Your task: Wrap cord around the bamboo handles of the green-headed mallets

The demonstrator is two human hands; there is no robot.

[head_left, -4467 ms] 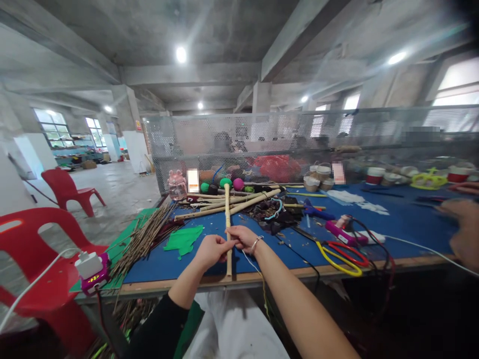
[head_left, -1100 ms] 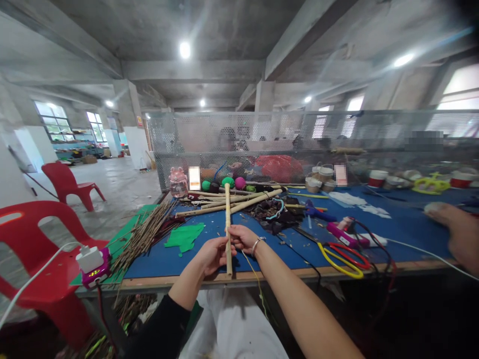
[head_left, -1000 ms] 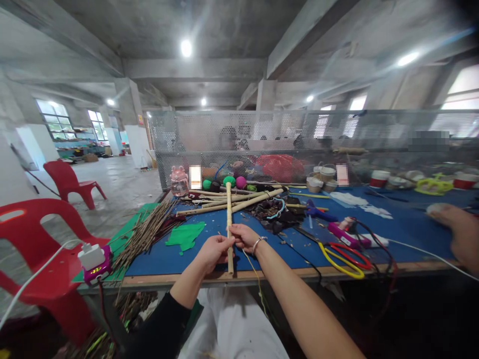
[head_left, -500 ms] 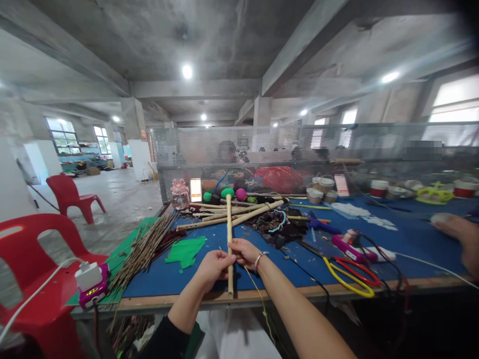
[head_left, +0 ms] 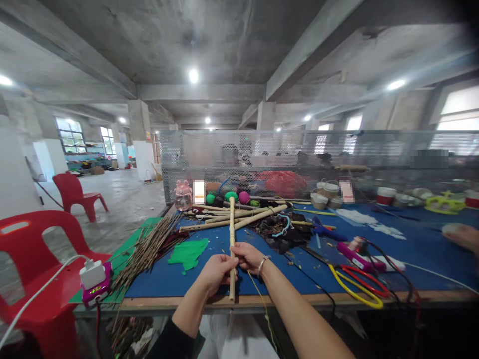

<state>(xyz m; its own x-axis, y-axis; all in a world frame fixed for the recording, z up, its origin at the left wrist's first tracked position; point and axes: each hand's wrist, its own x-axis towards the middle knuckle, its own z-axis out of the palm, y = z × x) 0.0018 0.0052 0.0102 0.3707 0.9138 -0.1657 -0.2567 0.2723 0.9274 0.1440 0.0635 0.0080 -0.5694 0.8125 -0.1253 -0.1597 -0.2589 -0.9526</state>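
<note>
A long pale stick [head_left: 232, 224] points away from me over the near edge of the table, with bands of yellowish wrapping along its upper part. My left hand [head_left: 217, 273] is closed at its lower part, thumb and forefinger pinched against the stick. Just above and to the right, my right hand [head_left: 247, 257] grips the stick between thumb and fingers; a bracelet is on that wrist. A thin yellow strand [head_left: 262, 299] hangs below the right hand past the table edge. Where the strand meets the stick is hidden by the fingers.
Several pale sticks [head_left: 258, 216] and yarn balls [head_left: 244, 198] lie behind. Thin twigs [head_left: 149, 249] and a green scrap [head_left: 189, 253] are left. On the right are yellow-and-red-handled shears [head_left: 355, 289], a purple power strip [head_left: 355, 257] and another person's hand [head_left: 462, 237].
My left fingers, opened under the stick about a second ago, have closed into a pinch on it. The right hand keeps its grip. The view has tilted upward.
</note>
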